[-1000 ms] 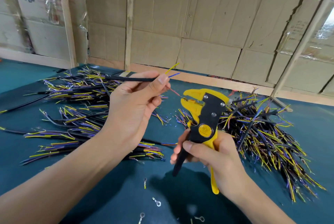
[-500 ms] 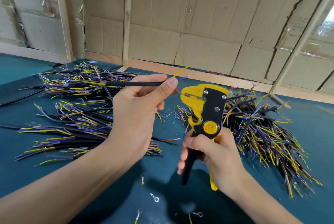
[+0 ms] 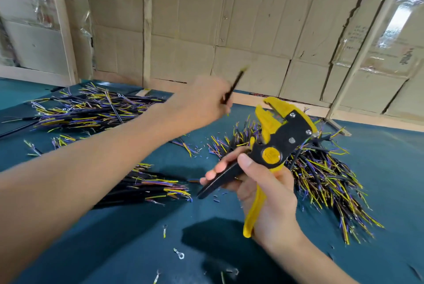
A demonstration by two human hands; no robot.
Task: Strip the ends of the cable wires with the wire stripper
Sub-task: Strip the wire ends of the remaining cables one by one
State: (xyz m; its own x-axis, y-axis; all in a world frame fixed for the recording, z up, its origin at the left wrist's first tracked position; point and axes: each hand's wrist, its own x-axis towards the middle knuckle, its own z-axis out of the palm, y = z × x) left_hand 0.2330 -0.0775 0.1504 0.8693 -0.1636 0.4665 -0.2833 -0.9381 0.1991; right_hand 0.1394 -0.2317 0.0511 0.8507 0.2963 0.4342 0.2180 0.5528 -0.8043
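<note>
My right hand [image 3: 263, 192] grips the handles of a yellow and black wire stripper [image 3: 275, 146], jaws pointing up and left with nothing between them. My left hand [image 3: 202, 102], blurred by motion, is stretched out over the table and holds a black cable [image 3: 232, 87] that sticks up past its fingers. The cable's tip is too blurred to read. The hand sits up and left of the stripper's jaws, apart from them.
Piles of black cables with yellow, blue and purple wire ends lie on the teal table: one at far left [image 3: 91, 109], one under my left arm [image 3: 156, 185], one at right [image 3: 321, 173]. Small ring terminals [image 3: 179, 254] and insulation bits dot the near table. Cardboard wall [image 3: 229, 19] behind.
My left hand has pulled the cable away from the stripper's jaws and swung out forward, turning the cable upright. The stripper has tilted to the left in my right hand.
</note>
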